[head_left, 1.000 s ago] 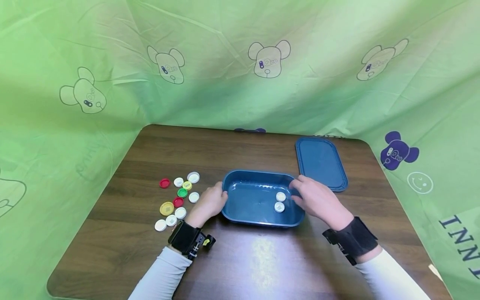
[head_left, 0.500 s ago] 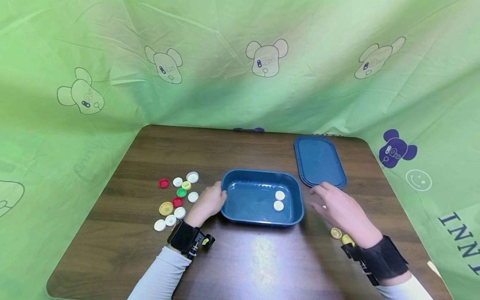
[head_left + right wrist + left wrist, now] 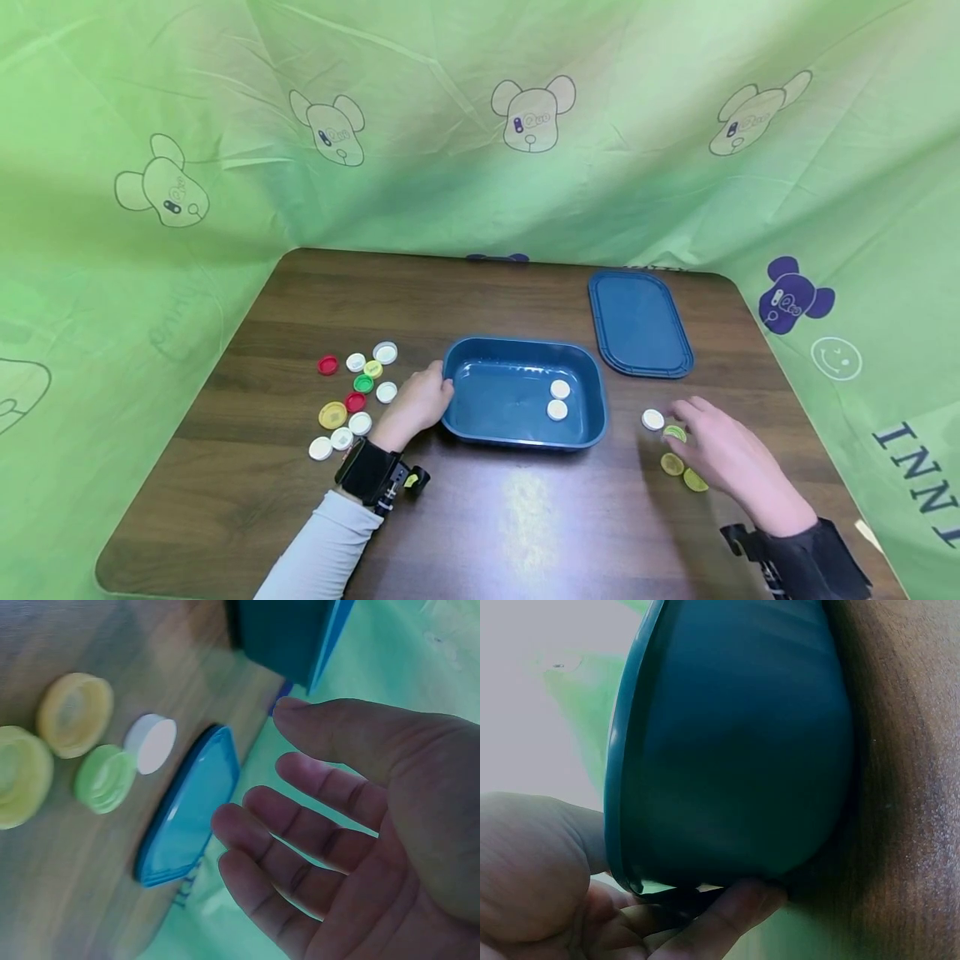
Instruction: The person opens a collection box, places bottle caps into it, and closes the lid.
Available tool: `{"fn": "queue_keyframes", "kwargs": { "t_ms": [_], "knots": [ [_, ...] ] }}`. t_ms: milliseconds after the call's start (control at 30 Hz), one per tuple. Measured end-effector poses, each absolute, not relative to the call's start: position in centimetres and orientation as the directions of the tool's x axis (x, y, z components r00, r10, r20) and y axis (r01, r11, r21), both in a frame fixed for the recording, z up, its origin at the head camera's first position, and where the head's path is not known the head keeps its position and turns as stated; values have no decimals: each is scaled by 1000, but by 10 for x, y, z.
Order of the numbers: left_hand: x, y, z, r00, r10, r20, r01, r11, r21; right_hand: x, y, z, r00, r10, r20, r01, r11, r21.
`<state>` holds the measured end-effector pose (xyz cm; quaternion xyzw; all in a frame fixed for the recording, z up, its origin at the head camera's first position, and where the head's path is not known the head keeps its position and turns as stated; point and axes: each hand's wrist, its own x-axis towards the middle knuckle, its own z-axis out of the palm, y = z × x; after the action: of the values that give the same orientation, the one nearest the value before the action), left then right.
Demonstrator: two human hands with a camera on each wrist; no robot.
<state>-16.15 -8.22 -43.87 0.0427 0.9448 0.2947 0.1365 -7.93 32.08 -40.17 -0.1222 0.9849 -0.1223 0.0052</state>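
Left hand bracing the container; right hand hovering at the loose caps.

The left hand [image 3: 417,405] is gripping the blue container [image 3: 522,403] rim, steadying it on the tabletop [image 3: 480,517]. The right hand [image 3: 723,454], fingers [image 3: 300,825] apart and holding nothing, is poised beside the white cap [image 3: 652,419].

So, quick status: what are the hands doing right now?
Left hand grips blue tray rim. Right hand open over loose caps, holding nothing. Nothing in the way.

The head camera is looking forward and down over the whole surface [image 3: 480,533]. Both wrist cameras are sitting very close, each sharing the blue tray [image 3: 517,433] [image 3: 735,750] [image 3: 289,634] with it.
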Motion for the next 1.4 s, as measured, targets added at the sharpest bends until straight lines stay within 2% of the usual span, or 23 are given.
{"fn": "queue_keyframes", "kwargs": {
  "t_ms": [233,900,1400],
  "knots": [
    [-161,-82,-438,-957,159,-242,-9,819,574,-61,334,-415,-972,-232,44,-236,940,-247],
    [-161,-82,-440,-957,157,-245,-15,814,580,-36,350,-442,-989,-128,-68,-108,963,-245],
    [-161,-83,-440,-956,160,-245,-8,822,569,-34,352,-454,-988,-155,-8,-149,961,-235]
  ]
}}
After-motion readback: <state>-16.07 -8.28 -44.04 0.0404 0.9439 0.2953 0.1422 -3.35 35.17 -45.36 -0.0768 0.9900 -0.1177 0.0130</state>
